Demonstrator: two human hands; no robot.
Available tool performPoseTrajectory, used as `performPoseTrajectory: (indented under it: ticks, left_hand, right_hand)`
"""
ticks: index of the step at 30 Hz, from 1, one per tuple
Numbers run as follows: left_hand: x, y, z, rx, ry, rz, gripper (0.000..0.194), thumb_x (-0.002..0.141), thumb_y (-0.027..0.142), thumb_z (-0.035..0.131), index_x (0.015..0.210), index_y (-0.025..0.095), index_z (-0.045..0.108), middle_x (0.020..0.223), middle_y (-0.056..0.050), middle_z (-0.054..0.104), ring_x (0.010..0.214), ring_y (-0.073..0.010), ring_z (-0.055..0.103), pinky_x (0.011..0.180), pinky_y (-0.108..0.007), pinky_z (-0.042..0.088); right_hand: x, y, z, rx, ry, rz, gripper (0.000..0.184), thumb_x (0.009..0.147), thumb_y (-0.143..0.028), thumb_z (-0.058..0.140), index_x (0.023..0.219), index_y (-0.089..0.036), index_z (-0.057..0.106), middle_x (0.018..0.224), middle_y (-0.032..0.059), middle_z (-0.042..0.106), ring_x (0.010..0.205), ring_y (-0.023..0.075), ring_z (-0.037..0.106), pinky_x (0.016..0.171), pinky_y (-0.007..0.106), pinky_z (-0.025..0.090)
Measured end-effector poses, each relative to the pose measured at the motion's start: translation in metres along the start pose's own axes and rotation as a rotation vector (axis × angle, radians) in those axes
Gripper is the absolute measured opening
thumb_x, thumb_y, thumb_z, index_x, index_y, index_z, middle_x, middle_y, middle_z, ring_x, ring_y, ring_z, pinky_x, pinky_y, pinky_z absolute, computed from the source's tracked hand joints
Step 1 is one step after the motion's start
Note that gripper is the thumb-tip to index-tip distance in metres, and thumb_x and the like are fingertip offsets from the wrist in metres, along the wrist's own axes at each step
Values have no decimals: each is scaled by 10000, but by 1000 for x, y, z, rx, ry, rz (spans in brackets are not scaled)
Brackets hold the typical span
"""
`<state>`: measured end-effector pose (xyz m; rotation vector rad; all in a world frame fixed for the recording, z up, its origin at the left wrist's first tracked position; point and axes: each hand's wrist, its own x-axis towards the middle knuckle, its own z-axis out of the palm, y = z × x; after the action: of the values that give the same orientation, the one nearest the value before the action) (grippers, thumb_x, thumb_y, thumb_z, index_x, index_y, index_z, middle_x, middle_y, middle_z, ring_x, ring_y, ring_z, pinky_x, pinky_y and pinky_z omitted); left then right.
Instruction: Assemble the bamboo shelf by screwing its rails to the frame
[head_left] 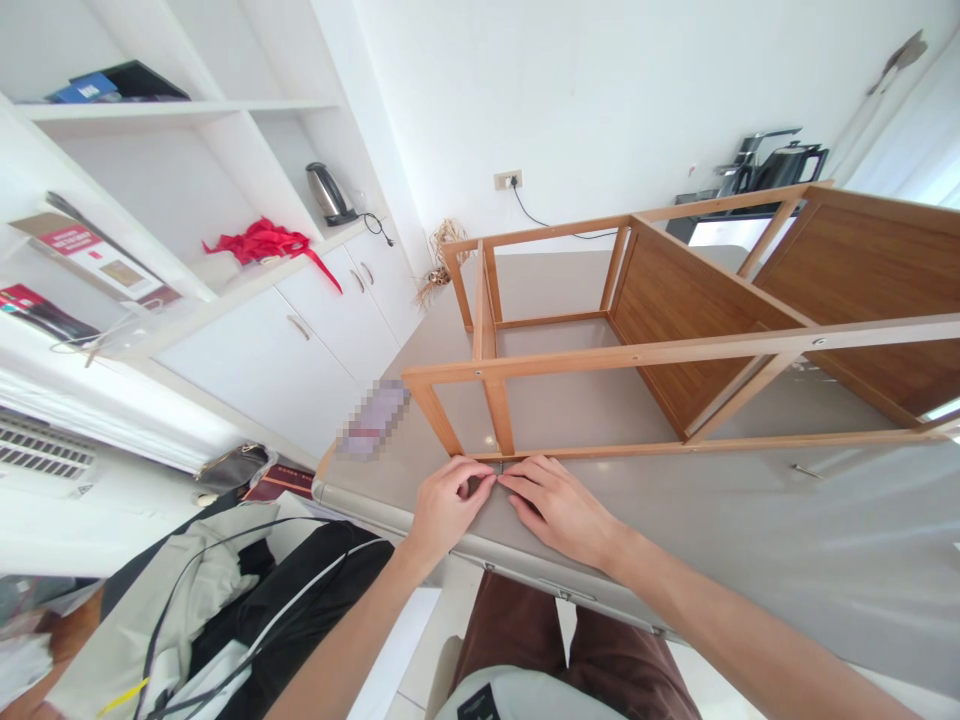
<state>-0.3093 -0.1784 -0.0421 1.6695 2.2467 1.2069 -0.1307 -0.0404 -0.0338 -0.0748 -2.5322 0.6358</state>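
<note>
A wooden shelf frame lies on its side on the grey tabletop. At its near bottom rail, close to the left end, a small metal screw stands at the wood. My left hand pinches at this screw with thumb and forefinger. From the other side my right hand reaches in, its fingertips right beside the screw and its thumb apart, the fingers loosely bent over the tabletop. How deep the screw sits in the rail cannot be made out. Another screw lies on the tabletop to the right.
Clothes and cables are piled at the lower left. White shelves hold a kettle, red ribbon and boxes. A blurred packet lies near the table's left edge. A black kettle stands at the back right.
</note>
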Motion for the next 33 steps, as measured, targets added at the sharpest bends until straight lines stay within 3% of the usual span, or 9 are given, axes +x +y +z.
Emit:
performPoseTrajectory:
  ticks: [4,8,10,14,20,23,26,33]
  left_hand:
    - [-1,2,-1,8,10,-17,116,941,262,684,1036,263,749,973,14,754,566,-79,521,645,-232,489]
    - [0,6,0,-54,5,-94,372,933,241,682,1292,309,610,966,57,773,555,-72,553,629,-210,505]
    - [0,7,3,-140,18,-153,441,925,253,689,1329,298,518,993,58,780,554,-70,565,601,-200,504]
    - [1,10,9,-169,56,-164,300,924,294,695,1162,251,519,915,49,779,545,-77,563,565,-198,483]
    - [3,11,9,-94,26,-84,70,936,282,685,995,253,710,682,70,684,520,-80,528,579,-202,458]
    - [4,11,8,-72,17,-35,113,938,252,680,1029,267,745,867,40,745,550,-73,526,615,-209,478]
    - [5,10,9,-50,14,5,96,934,251,686,1002,257,753,1001,18,750,571,-69,532,629,-213,490]
    - [6,11,10,54,28,54,136,913,288,724,1042,250,743,955,15,731,557,-74,528,603,-221,470]
  right_hand:
    - [-1,1,1,23,47,35,299,1000,-147,537,1264,-196,668,1119,90,717,1055,237,635,972,438,566]
    - [-1,1,1,35,73,47,301,999,-144,526,1254,-215,669,1101,85,723,1029,235,652,961,442,574]
    - [-1,1,1,46,85,53,303,998,-144,525,1252,-226,669,1088,83,727,1023,234,661,946,439,581]
    - [0,0,-1,61,107,90,331,1001,-144,520,1288,-249,650,1089,75,729,1035,233,669,930,429,589]
    - [-2,-1,-4,81,120,82,533,1007,-113,491,1496,-324,480,1198,57,704,1080,220,651,961,416,576]
    - [-2,-1,-3,63,94,47,567,989,-91,502,1497,-342,482,1177,50,702,1081,224,645,956,414,574]
    - [-3,0,-2,48,123,64,485,989,-102,515,1421,-321,555,1176,51,700,1068,222,649,951,409,572]
    - [-2,-1,-2,34,211,108,188,993,-139,536,1111,-239,643,1059,57,703,978,203,678,887,350,572]
